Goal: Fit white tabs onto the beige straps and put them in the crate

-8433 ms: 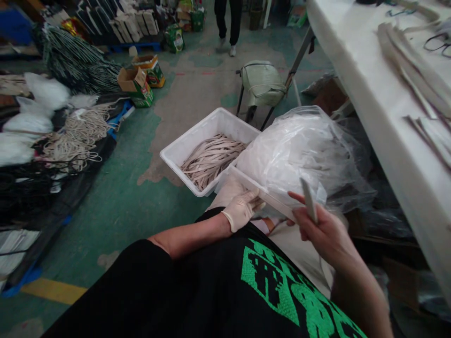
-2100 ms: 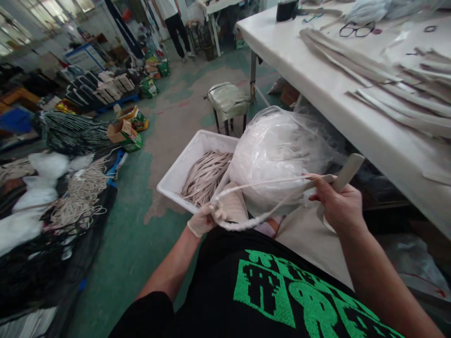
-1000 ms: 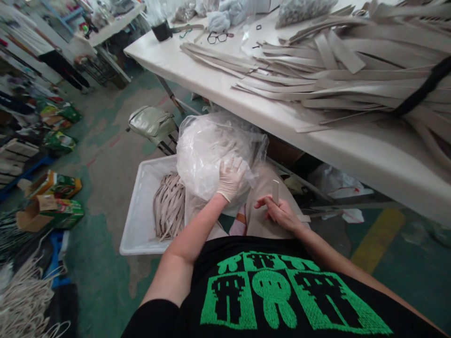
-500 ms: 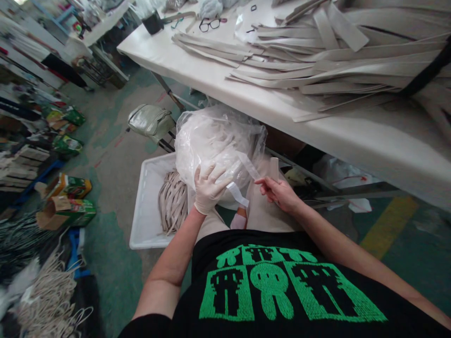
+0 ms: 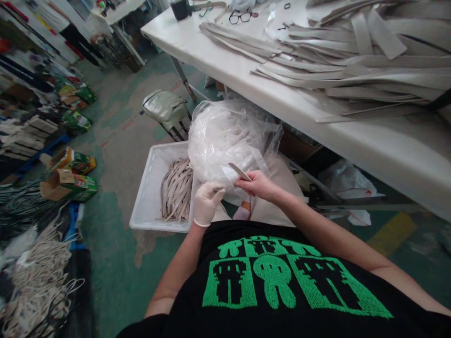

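Beige strap (image 5: 239,172) sits pinched between the thumb and fingers of the bare right hand (image 5: 259,184), its end sticking up against a clear plastic bag (image 5: 225,136) stuffed with more strips. The gloved left hand (image 5: 208,203) is curled, its grip pressed together just beside the bag; whether it pinches anything cannot be told. Below, a white plastic tub (image 5: 146,188) holds a heap of beige straps (image 5: 176,190), with the bag over its far corner. Beyond, a white tabletop (image 5: 176,29) carries long bundled strips (image 5: 334,70).

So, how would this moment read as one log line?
left hand: gloved, by clear plastic bag | right hand: pinches beige strap
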{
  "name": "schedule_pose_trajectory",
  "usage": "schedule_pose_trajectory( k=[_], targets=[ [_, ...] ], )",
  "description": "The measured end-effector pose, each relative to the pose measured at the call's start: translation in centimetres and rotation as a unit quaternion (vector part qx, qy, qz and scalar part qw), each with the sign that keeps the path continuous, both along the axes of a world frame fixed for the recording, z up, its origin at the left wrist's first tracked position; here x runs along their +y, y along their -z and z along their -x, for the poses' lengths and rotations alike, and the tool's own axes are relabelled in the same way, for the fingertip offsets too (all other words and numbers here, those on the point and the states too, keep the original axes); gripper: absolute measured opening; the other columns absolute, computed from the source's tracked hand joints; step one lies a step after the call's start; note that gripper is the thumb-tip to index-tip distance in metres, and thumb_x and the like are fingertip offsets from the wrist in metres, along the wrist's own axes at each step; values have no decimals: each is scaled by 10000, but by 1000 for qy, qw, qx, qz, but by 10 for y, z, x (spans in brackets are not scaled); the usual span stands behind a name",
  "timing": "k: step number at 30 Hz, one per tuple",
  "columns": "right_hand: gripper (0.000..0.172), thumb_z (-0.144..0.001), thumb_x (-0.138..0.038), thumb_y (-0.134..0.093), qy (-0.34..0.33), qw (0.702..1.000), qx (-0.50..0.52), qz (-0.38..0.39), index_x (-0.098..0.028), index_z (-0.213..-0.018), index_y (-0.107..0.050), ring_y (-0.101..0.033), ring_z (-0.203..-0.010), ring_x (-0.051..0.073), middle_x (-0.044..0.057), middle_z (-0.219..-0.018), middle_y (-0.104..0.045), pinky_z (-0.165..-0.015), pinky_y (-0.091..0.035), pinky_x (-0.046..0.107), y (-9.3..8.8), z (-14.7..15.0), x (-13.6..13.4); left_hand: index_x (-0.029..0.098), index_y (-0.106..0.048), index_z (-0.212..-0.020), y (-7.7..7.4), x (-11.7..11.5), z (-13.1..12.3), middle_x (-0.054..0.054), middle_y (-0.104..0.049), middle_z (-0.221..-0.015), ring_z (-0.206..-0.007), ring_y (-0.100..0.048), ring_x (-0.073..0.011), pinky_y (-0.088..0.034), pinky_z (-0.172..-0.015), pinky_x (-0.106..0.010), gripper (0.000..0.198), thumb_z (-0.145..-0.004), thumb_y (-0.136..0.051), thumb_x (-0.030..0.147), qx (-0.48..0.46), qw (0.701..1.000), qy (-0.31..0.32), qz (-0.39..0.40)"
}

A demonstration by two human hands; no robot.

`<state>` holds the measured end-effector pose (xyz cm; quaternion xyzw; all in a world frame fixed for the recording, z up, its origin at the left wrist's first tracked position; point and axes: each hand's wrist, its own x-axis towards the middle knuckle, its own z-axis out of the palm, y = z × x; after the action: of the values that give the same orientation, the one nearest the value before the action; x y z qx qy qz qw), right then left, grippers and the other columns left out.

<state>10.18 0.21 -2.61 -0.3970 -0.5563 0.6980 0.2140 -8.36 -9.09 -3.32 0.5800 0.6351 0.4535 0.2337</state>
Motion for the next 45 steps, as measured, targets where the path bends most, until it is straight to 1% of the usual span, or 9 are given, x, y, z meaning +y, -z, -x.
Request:
schedule_pose_trajectory(
  k=[3, 7, 11, 16, 22, 26, 34, 39, 45],
  targets=[
    [313, -718, -467, -692, -21, 999, -20, -38, -160, -683, -642, -374, -413, 64, -63, -462, -463, -406, -257, 205, -2, 6, -5, 202, -773, -939, -4, -10, -22, -63, -761, -927, -881, -681, -222, -514, -865, -335, 266, -778, -742, 412, -121, 984, 25, 126],
    [306, -748, -450, -653, -40, 994, -38, -93, -158, -656, -641, -413, -453, 68, -43, -494, -510, -436, -292, 199, -6, 11, -10, 218, -791, -775, -8, -8, -39, -19, -755, -763, -790, -660, -203, -503, -855, -324, 153, -767, -706, 346, -211, 956, 19, 202],
    [374, -781, -522, -628, -5, 996, -47, -72, -151, -754, -674, -413, -442, 77, -27, -512, -539, -413, -311, 202, -11, 2, -7, 186, -781, -726, -7, -1, -39, -25, -755, -747, -762, -658, -196, -509, -848, -331, 192, -631, -815, 349, -341, 913, -14, 224],
    [565, -829, -689, -539, 31, 999, -19, -22, -140, -811, -671, -419, -425, 81, 2, -561, -575, -403, -356, 211, -19, -33, -15, 145, -712, -694, -5, 17, -41, -26, -721, -718, -704, -668, -163, -530, -790, -318, 384, -512, -910, 419, -538, 814, -41, 216],
    [613, -868, -730, -473, -117, 991, -37, 56, -152, -785, -657, -469, -436, 98, 5, -537, -579, -417, -383, 207, -15, -57, -54, 160, -650, -694, -10, 41, -49, 14, -704, -730, -716, -692, -137, -528, -804, -286, 331, -590, -897, 354, -626, 753, -74, 188],
    [606, -896, -706, -454, -134, 989, -45, 53, -145, -817, -670, -480, -438, 99, 13, -560, -601, -410, -393, 203, -2, -51, -59, 167, -647, -717, -12, 47, -58, 3, -713, -756, -767, -712, -157, -522, -808, -278, 303, -665, -852, 383, -611, 762, -70, 203],
    [585, -861, -716, -505, -124, 989, -10, 84, -152, -783, -639, -530, -455, 111, 6, -527, -596, -416, -433, 196, 15, -40, -48, 171, -687, -754, -11, 40, -68, -20, -740, -783, -840, -724, -217, -543, -817, -321, 411, -524, -916, 424, -588, 785, -30, 194],
    [598, -890, -703, -460, -152, 982, 21, 109, -138, -810, -639, -457, -394, 78, 1, -547, -603, -414, -442, 201, 1, -36, -44, 123, -729, -759, -12, 30, -72, -65, -738, -732, -775, -719, -215, -542, -724, -286, 450, -497, -930, 429, -558, 800, 12, 218],
    [392, -943, -377, -580, -122, 987, -14, -101, -204, -1294, -573, -663, -632, 137, 61, -929, -729, -606, -552, 261, -35, -58, -48, 164, -739, -751, -22, 10, -47, -8, -742, -741, -720, -702, -146, -558, -746, -261, 392, -509, -935, 404, -602, 784, -87, 122]
  ],
)
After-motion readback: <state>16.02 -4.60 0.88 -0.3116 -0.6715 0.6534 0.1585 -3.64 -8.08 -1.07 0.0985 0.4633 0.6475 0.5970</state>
